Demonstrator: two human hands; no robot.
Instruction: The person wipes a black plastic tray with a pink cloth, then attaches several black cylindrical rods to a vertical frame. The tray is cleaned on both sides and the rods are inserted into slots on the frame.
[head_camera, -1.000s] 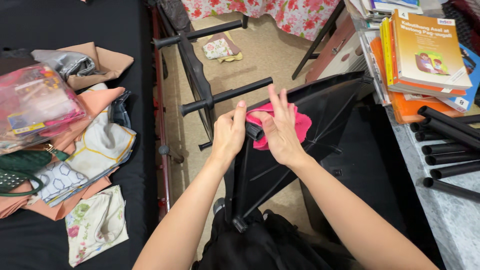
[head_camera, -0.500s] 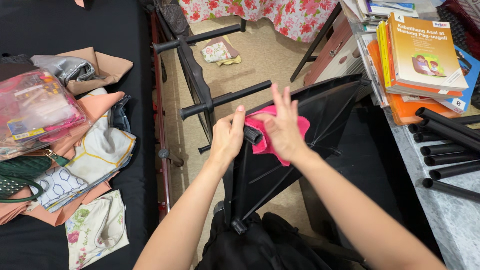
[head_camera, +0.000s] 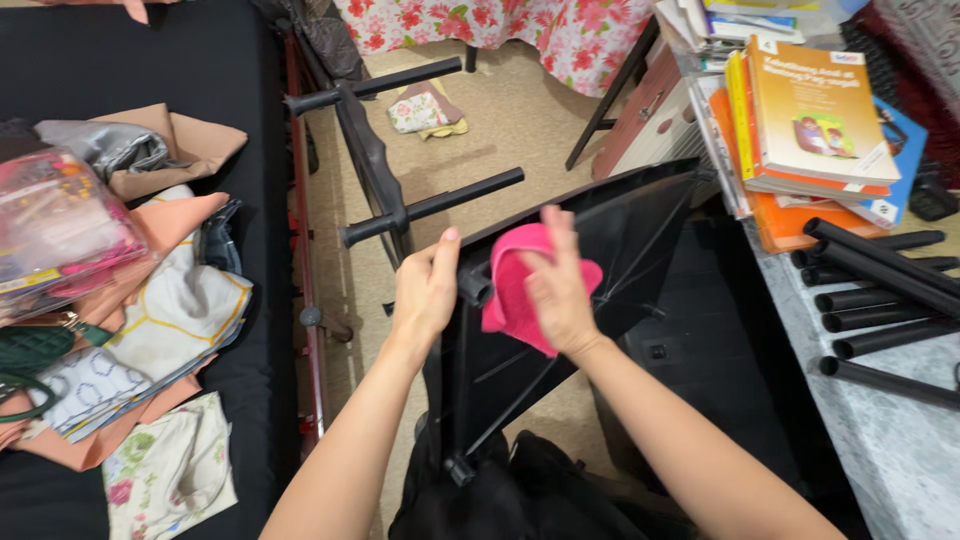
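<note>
A black plastic shelf panel (head_camera: 640, 235) stands tilted on edge in front of me. My left hand (head_camera: 425, 290) grips its left corner by the round socket. Pressed flat against the panel's face, my right hand (head_camera: 555, 285) holds a pink cloth (head_camera: 510, 285) there; its fingers are blurred with motion.
A black frame with two horizontal bars (head_camera: 390, 180) stands behind the panel on the beige floor. Several black tubes (head_camera: 880, 290) lie on the grey counter at the right, beside a stack of books (head_camera: 800, 120). Folded fabrics (head_camera: 130, 320) cover the black surface at the left.
My right hand has slid the pink cloth leftward and down over the panel. The left hand keeps its grip on the corner. The view has shifted slightly.
</note>
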